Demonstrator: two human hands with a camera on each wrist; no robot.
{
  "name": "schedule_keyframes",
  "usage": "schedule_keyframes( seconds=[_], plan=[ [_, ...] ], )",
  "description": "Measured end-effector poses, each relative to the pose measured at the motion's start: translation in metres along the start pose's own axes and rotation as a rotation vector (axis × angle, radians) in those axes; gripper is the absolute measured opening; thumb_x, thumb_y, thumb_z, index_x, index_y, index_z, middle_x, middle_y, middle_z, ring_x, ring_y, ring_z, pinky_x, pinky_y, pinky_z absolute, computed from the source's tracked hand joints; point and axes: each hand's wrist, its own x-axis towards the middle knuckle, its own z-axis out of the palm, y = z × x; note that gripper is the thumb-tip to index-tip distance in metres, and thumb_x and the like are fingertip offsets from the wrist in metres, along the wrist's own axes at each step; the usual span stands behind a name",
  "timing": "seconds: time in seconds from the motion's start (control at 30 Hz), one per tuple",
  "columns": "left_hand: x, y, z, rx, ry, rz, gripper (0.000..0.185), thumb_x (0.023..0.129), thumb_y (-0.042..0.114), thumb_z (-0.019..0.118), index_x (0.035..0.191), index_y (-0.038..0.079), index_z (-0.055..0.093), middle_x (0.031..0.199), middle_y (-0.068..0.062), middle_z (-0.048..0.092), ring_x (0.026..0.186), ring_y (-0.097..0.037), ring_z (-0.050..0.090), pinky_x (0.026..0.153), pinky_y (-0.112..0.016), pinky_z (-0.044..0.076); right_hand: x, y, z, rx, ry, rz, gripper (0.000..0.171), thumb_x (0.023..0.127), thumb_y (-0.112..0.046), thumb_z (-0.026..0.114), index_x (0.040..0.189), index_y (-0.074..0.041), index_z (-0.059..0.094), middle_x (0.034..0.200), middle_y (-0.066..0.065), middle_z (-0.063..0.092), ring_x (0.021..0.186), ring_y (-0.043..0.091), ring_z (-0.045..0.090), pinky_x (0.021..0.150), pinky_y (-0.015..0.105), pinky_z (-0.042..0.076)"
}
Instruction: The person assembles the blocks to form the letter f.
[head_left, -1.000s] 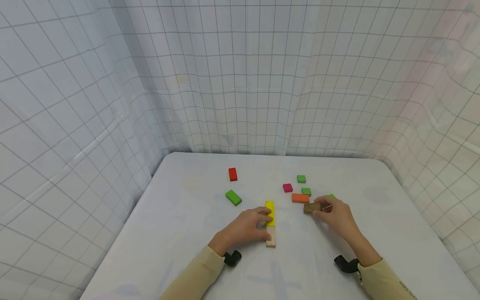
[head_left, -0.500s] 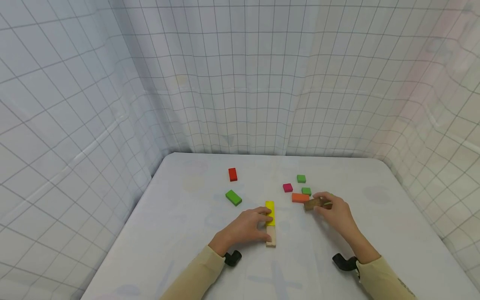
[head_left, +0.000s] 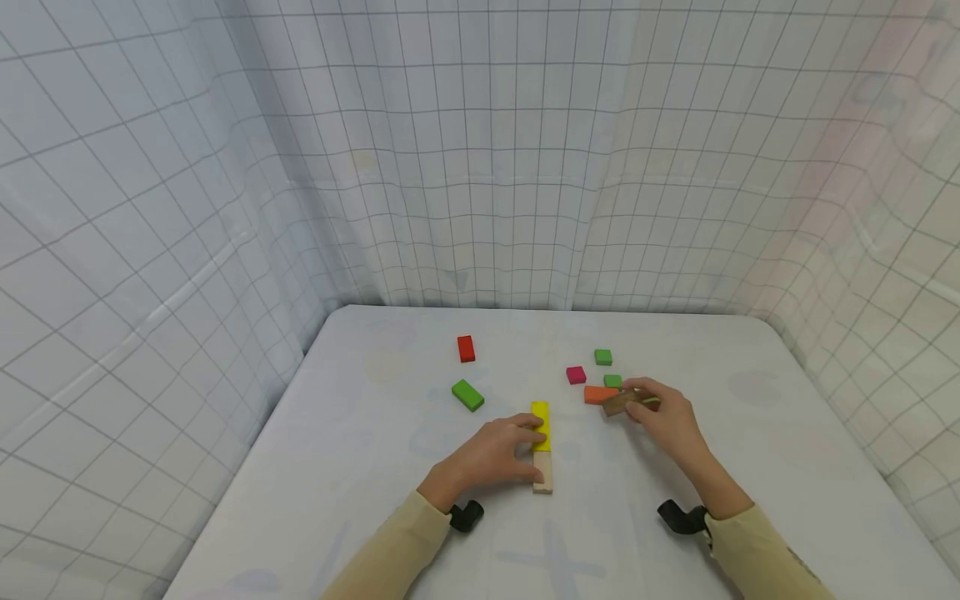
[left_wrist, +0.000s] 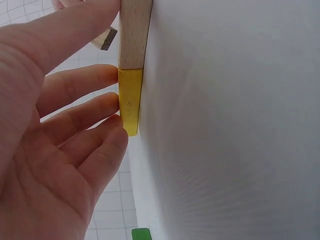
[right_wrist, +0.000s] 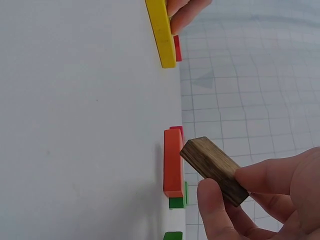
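On the white counter (head_left: 375, 467), enclosed by gridded curtains (head_left: 225, 208), several blocks lay scattered: a red block (head_left: 466, 348) and a green block (head_left: 467, 395) were on the far left side, well apart from my hands, while a magenta block (head_left: 576, 375) and a small green block (head_left: 603, 357) lay on the far right. An orange block (head_left: 600, 394) lay flat just beside my right hand (head_left: 667, 417), with another small green block (head_left: 612, 381) just behind it. These were close under the brown block (head_left: 619, 403) that I held, and nothing else stood between my two hands. My left hand (head_left: 491, 454) rested on the counter with its fingers (left_wrist: 85, 82) nearly straight, and the tips touched the side of the yellow block (head_left: 540, 426). This yellow block lay end to end with a pale wooden block (head_left: 542, 472), which my thumb touched from the same side. My right hand pinched the dark brown block between the thumb and the curled fingers (right_wrist: 270, 175); it was tilted and lifted off the counter, just beside the orange block, but not touching it in the right wrist view.
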Motion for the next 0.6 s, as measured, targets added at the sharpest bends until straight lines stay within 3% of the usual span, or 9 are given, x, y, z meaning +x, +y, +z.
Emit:
schedule_keyframes(
  seconds=[0.4, 0.6],
  plan=[
    [0.0, 0.0, 0.0, 0.01, -0.007, -0.001, 0.06, 0.074, 0.053, 0.067, 0.124, 0.02, 0.058, 0.136, 0.006, 0.041, 0.125, -0.012, 0.035, 0.098, -0.034, 0.035, 0.011, -0.008, 0.008, 0.086, -0.007, -0.036, 0.035, 0.087, -0.014, 0.06, 0.121, -0.021, 0.056, 0.102, 0.007, 0.059, 0.082, 0.02, 0.063, 0.064, 0.032, 0.053],
    [0.001, -0.001, 0.001, 0.006, -0.003, 0.005, 0.06, 0.073, 0.054, 0.067, 0.123, 0.021, 0.058, 0.136, 0.007, 0.041, 0.125, -0.011, 0.035, 0.098, -0.034, 0.035, 0.016, -0.015, 0.014, 0.067, 0.004, -0.057, 0.034, 0.087, -0.014, 0.061, 0.12, -0.018, 0.056, 0.102, 0.008, 0.06, 0.087, 0.022, 0.061, 0.065, 0.031, 0.052]
  ],
)
